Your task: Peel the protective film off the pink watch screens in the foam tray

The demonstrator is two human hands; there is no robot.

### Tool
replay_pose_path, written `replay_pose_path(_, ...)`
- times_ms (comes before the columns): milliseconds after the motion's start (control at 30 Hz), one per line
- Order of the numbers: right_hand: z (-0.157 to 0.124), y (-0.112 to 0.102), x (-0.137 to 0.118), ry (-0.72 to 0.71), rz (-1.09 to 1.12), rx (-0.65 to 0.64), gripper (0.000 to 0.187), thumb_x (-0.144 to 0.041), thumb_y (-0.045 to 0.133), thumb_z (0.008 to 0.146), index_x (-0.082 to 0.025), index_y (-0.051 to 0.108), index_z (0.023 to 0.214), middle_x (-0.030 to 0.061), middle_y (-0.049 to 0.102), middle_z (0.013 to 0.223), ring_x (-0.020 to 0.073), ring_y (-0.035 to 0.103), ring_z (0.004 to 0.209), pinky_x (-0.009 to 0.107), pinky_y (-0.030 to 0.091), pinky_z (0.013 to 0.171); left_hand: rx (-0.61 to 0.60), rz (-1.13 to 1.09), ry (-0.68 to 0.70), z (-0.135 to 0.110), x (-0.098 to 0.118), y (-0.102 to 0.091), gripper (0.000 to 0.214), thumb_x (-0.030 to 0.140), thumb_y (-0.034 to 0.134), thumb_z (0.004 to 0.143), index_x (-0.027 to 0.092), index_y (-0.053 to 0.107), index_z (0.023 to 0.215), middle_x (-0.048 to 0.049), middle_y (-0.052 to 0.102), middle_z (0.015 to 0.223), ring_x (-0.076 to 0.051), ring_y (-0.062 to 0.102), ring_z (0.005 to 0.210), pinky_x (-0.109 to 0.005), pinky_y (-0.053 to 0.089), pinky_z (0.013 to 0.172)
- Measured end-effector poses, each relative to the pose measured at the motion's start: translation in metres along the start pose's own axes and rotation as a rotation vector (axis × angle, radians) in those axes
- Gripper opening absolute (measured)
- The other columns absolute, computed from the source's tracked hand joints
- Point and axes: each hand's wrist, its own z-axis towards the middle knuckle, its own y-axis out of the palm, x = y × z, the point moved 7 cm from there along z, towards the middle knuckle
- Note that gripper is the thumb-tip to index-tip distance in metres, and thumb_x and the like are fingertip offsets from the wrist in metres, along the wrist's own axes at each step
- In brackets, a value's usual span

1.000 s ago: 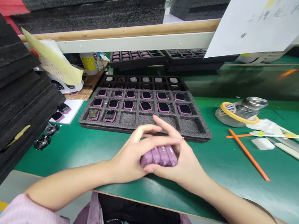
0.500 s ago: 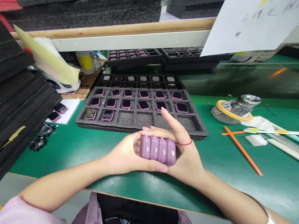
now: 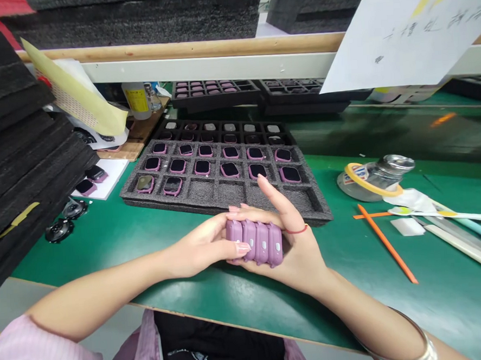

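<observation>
A row of several purple smartwatch cases (image 3: pixel 262 244), pressed side by side, lies across my right hand (image 3: pixel 297 252). Its palm and fingers cradle the row from below and behind, while the thumb points up and away. My left hand (image 3: pixel 204 248) grips the left end of the row, its thumb lying over the leftmost cases near their small silver side buttons. Some left fingers are hidden behind the cases. Just beyond my hands, a black foam tray (image 3: pixel 172 207) holds purple-framed smartwatches with dark screens, and several front pockets show bare foam.
On the right lie a glass bottle (image 3: pixel 373 178) with a yellow ring, an orange stick (image 3: pixel 387 244), a toothbrush (image 3: pixel 442 211) and a white pad (image 3: pixel 407 226). Stacked foam trays (image 3: pixel 13 134) rise at the left. A shelf edge (image 3: pixel 201 67) crosses above, with hanging paper (image 3: pixel 386 35).
My left thumb has moved up from below the row onto the face of the leftmost cases. The right hand keeps nearly the same hold.
</observation>
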Motion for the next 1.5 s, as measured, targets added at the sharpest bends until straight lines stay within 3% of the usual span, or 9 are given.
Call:
replay_pose_path(233, -0.001, 0.002, -0.004, -0.036, -0.092, -0.012, 0.077, -0.022, 0.085, 0.074, -0.034, 0.052, 0.142, 0.0070, 0.031, 0.165, 0.0292, 0.069, 0.117, 0.050, 0.051, 0.113, 0.069, 0.060, 0.042, -0.001, 0.002, 0.003, 0.043, 0.031, 0.075, 0.084, 0.019, 0.056, 0.120, -0.0113, 0.068, 0.123, -0.028, 0.064, 0.120, -0.041, 0.052, 0.101)
replay_pose_path(667, 0.000, 0.008, -0.010, -0.115, -0.114, -0.042, 0.097, -0.023, 0.082, 0.079, -0.034, 0.027, 0.158, 0.0067, 0.068, 0.133, 0.0300, 0.069, 0.118, 0.053, 0.053, 0.110, 0.150, 0.245, 0.131, 0.002, 0.009, 0.004, 0.040, 0.025, 0.074, 0.079, 0.018, 0.059, 0.114, -0.0085, 0.066, 0.119, -0.025, 0.063, 0.113, -0.041, 0.052, 0.100)
replay_pose_path(867, -0.002, 0.015, -0.012, -0.180, -0.183, -0.135, 0.093, -0.024, 0.071, 0.090, -0.036, 0.013, 0.161, 0.0091, 0.057, 0.148, 0.0304, 0.061, 0.129, 0.057, 0.049, 0.111, 0.150, 0.209, 0.115, 0.005, 0.007, 0.005, 0.045, 0.030, 0.089, 0.065, 0.016, 0.065, 0.100, -0.0045, 0.069, 0.099, -0.023, 0.066, 0.097, -0.037, 0.055, 0.089)
replay_pose_path(1000, -0.002, 0.009, -0.017, -0.205, -0.199, -0.130, 0.112, -0.048, 0.083, 0.076, -0.035, 0.012, 0.161, 0.0106, 0.051, 0.152, 0.0356, 0.048, 0.141, 0.061, 0.037, 0.119, 0.260, 0.341, 0.175, -0.003, 0.013, 0.002, 0.059, 0.028, 0.092, 0.064, 0.018, 0.061, 0.114, -0.0081, 0.072, 0.114, -0.025, 0.068, 0.105, -0.037, 0.054, 0.094)
replay_pose_path(1100, 0.003, -0.008, -0.011, -0.070, -0.041, 0.015, 0.092, -0.065, 0.067, 0.083, -0.032, 0.026, 0.158, 0.0101, 0.051, 0.150, 0.0339, 0.048, 0.140, 0.058, 0.033, 0.122, 0.234, 0.390, 0.282, -0.008, 0.020, 0.005, 0.057, 0.027, 0.091, 0.067, 0.020, 0.059, 0.114, -0.0080, 0.075, 0.113, -0.023, 0.071, 0.105, -0.033, 0.054, 0.096)
replay_pose_path(1167, 0.004, -0.017, -0.001, 0.053, 0.079, 0.123, 0.066, -0.060, 0.052, 0.095, -0.031, 0.038, 0.153, 0.0086, 0.059, 0.139, 0.0291, 0.052, 0.136, 0.053, 0.037, 0.120, 0.215, 0.415, 0.347, -0.010, 0.023, 0.006, 0.056, 0.024, 0.091, 0.069, 0.020, 0.058, 0.113, -0.0074, 0.076, 0.113, -0.021, 0.072, 0.106, -0.030, 0.054, 0.097)
replay_pose_path(1267, 0.003, -0.017, 0.019, 0.260, 0.252, 0.181, 0.055, -0.060, 0.048, 0.098, -0.029, 0.048, 0.143, 0.0082, 0.066, 0.125, 0.0254, 0.061, 0.125, 0.047, 0.048, 0.111, 0.187, 0.464, 0.425, -0.012, 0.026, 0.009, 0.052, 0.021, 0.088, 0.072, 0.020, 0.057, 0.114, -0.0077, 0.075, 0.115, -0.021, 0.071, 0.109, -0.029, 0.054, 0.098)
replay_pose_path(1400, -0.005, 0.002, 0.036, 0.512, 0.467, 0.012, 0.067, -0.071, 0.050, 0.091, -0.029, 0.045, 0.143, 0.0084, 0.070, 0.118, 0.0259, 0.071, 0.108, 0.045, 0.057, 0.097, 0.180, 0.574, 0.514, -0.015, 0.031, 0.011, 0.048, 0.017, 0.083, 0.074, 0.020, 0.058, 0.115, -0.0073, 0.074, 0.115, -0.021, 0.072, 0.108, -0.029, 0.055, 0.098)
replay_pose_path(1500, -0.012, 0.016, 0.033, 0.601, 0.515, -0.140, 0.083, -0.078, 0.058, 0.082, -0.028, 0.042, 0.146, 0.0078, 0.073, 0.110, 0.0291, 0.072, 0.106, 0.047, 0.057, 0.096, 0.182, 0.632, 0.538, -0.016, 0.032, 0.012, 0.045, 0.014, 0.079, 0.077, 0.021, 0.059, 0.117, -0.0064, 0.074, 0.116, -0.020, 0.072, 0.107, -0.029, 0.055, 0.097)
